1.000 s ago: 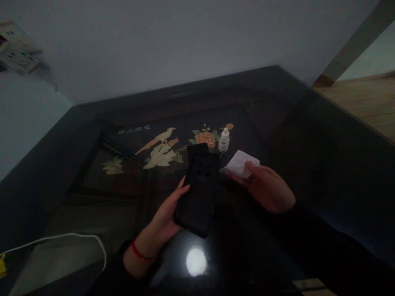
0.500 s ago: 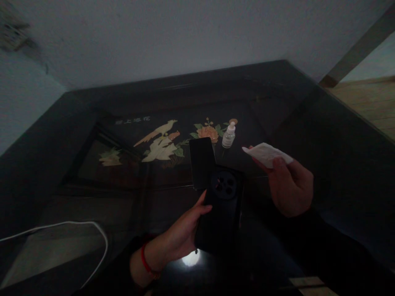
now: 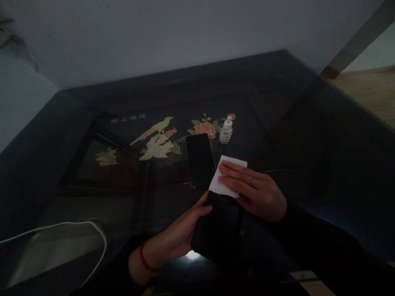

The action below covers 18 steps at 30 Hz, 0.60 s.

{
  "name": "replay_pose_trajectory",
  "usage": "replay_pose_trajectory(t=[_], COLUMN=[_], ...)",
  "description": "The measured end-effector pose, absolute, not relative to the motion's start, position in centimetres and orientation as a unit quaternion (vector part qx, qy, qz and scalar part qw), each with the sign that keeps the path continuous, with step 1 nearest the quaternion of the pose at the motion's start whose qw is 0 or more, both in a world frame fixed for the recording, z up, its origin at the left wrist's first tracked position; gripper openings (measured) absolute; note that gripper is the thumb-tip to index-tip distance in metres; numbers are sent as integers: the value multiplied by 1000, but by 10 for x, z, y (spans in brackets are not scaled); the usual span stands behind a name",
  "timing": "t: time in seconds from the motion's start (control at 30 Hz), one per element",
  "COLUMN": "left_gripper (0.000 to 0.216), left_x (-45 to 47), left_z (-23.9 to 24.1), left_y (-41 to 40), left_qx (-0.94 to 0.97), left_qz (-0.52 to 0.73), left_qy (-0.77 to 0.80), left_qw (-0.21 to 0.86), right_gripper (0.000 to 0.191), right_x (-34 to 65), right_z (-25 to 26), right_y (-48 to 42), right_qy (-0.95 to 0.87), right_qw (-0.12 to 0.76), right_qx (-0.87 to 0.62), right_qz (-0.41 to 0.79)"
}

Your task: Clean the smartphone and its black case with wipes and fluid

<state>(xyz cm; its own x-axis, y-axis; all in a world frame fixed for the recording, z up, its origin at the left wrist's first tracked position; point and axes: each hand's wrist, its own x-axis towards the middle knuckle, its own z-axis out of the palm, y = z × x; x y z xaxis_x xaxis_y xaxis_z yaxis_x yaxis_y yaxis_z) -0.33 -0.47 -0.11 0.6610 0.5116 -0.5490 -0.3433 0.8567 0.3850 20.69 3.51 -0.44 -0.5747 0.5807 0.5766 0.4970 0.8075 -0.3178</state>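
Note:
My left hand grips a black phone by its left side, back facing up. Over the phone's top end, where the round camera module sits, lies a folded white tissue that covers the module. My right hand, with a ring on one finger, presses this tissue down with its fingers extended across it. Just beyond, a second dark phone lies flat on the table, its upper face plain and black. To its right stands a small clear dropper bottle with a white top and a label too small to read.
The dark glossy table carries a bird-and-flower picture and reflects light. A white cable curves along its left front. A pale wall rises behind, with wooden flooring at the right.
My right hand has moved left and brought the tissue down onto the camera end of the held phone. The left hand keeps its hold almost unmoved. The view has shifted slightly.

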Motion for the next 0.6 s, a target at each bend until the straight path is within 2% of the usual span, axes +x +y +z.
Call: replay_pose_trajectory(t=[0.17, 0.47, 0.6], left_gripper=[69, 62, 65], left_x=[-4, -2, -2], left_z=[-1, -3, -3], left_y=[-4, -4, -5], left_qx=[138, 169, 163], left_qz=[234, 256, 246], left_qy=[336, 370, 353], left_qw=[902, 877, 888], right_gripper=[48, 41, 44], right_x=[207, 203, 204], right_z=[-3, -2, -6], right_y=[34, 28, 29], right_qy=[-882, -902, -885], right_qw=[338, 342, 354], right_qx=[-325, -256, -296], right_qz=[51, 68, 56])
